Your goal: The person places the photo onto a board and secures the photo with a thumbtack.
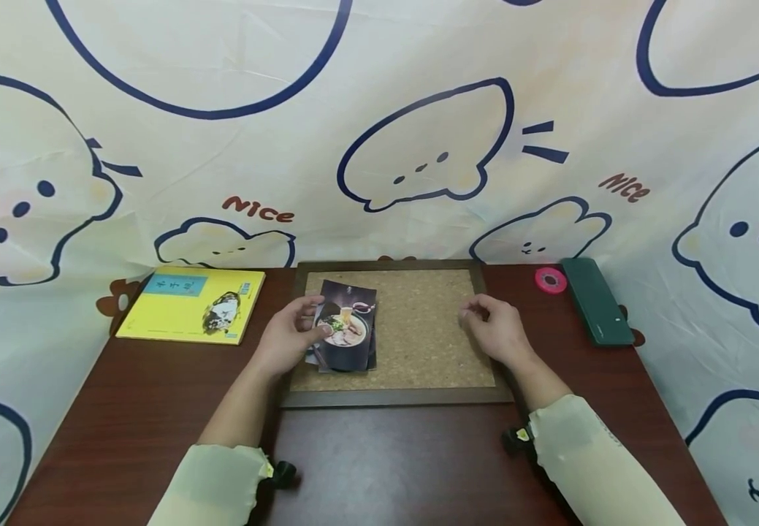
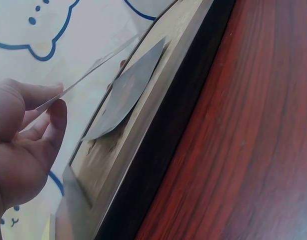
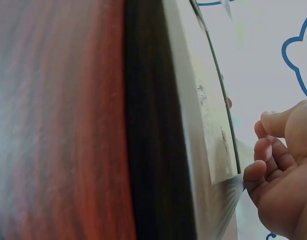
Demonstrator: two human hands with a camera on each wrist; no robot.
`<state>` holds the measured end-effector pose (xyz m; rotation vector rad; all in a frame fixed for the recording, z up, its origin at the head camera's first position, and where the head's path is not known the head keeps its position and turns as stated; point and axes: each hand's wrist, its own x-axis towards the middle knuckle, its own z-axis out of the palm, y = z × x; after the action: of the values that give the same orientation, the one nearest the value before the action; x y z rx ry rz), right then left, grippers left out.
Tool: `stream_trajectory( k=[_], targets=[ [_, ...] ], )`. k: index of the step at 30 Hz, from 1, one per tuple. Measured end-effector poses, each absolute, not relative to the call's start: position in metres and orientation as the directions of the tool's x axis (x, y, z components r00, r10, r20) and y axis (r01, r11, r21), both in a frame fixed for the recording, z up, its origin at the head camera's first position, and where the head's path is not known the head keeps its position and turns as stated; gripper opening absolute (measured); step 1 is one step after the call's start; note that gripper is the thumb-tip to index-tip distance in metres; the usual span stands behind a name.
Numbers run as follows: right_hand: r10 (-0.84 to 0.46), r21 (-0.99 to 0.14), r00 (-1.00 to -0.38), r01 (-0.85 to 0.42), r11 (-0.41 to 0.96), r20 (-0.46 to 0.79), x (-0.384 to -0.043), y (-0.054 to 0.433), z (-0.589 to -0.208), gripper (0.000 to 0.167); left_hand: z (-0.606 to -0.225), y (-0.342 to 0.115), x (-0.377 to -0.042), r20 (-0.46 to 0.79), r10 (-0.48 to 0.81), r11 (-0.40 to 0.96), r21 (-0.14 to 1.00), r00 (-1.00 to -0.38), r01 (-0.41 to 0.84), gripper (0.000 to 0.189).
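Observation:
My left hand (image 1: 287, 329) pinches the left edge of a photo card (image 1: 345, 349) between thumb and fingers; a bowl of noodle soup is printed on it. In the left wrist view this card (image 2: 96, 65) is held up at a slant, seen nearly edge-on. Below it a second card (image 2: 126, 92), bowed upward, rests on a wood-framed corkboard (image 1: 428, 329); in the head view it is mostly hidden under the first. My right hand (image 1: 499, 329) hovers over the corkboard's right side, fingers loosely curled and thumb near the index finger, with nothing visible in it.
A yellow book (image 1: 188, 303) lies at the back left of the dark wooden table (image 1: 386, 467). At the back right are a pink tape roll (image 1: 551, 280) and a dark green box (image 1: 597, 303). A printed cloth (image 1: 418, 66) hangs close behind and at both sides.

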<state>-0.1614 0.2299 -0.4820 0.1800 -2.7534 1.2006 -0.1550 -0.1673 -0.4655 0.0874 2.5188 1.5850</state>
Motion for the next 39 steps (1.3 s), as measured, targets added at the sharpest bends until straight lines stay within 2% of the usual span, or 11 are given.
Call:
stream_trajectory(
  k=[13, 27, 39],
  targets=[
    [-0.078, -0.733, -0.987, -0.158, 0.661, 0.142, -0.169, 0.215, -0.48, 0.012, -0.474, -0.132, -0.16, -0.084, 0.182, 0.35, 0.937, -0.98, -0.016, 0.059],
    [-0.079, -0.731, -0.987, -0.158, 0.664, 0.142, -0.177, 0.202, -0.479, 0.014, -0.474, -0.094, -0.162, -0.078, 0.217, 0.33, 0.944, -0.973, -0.002, 0.058],
    [-0.065, -0.743, -0.992, -0.124, 0.657, 0.108, -0.184, 0.19, -0.478, 0.008, -0.481, -0.075, -0.168, -0.067, 0.194, 0.419, 0.908, -0.979, 0.021, 0.057]
  ],
)
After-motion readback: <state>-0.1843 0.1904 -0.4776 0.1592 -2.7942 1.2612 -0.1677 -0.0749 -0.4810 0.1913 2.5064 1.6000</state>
